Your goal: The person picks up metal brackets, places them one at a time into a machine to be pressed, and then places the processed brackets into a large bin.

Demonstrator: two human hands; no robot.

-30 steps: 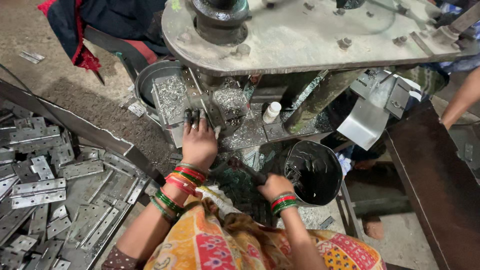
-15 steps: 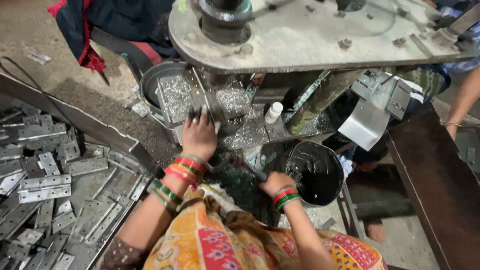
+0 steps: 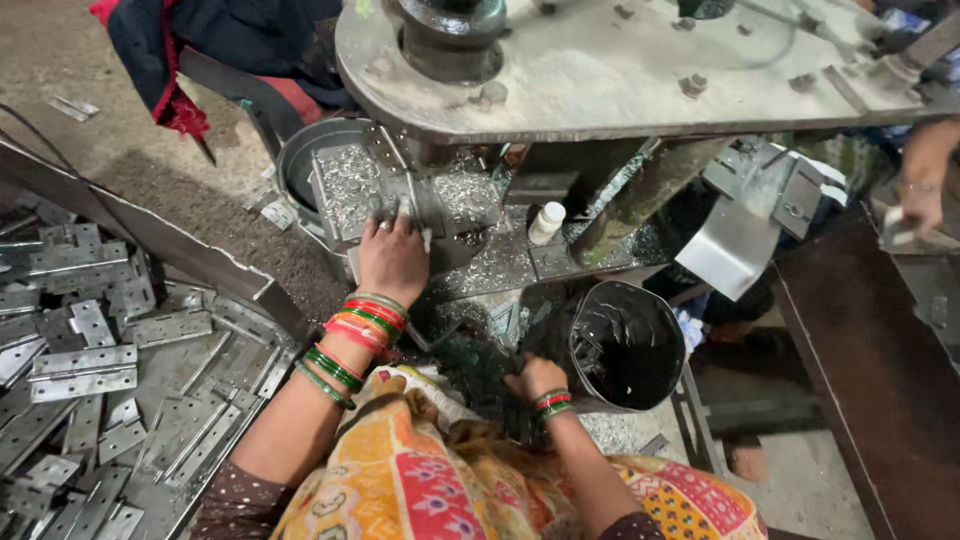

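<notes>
Left hand [image 3: 392,262] has advanced up-frame, fingers now spread flat on the metal plate [image 3: 352,188] at centre. Right hand [image 3: 535,378] remains lower centre beside the black bucket [image 3: 625,345], apparently closed; contents unclear.

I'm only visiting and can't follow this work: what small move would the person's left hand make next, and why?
Probably the left hand draws back a little with the metal piece under its fingertips. It lies flat on the machine bed strewn with shavings, beneath the big steel plate, while the right hand waits low beside the black bucket.
</notes>
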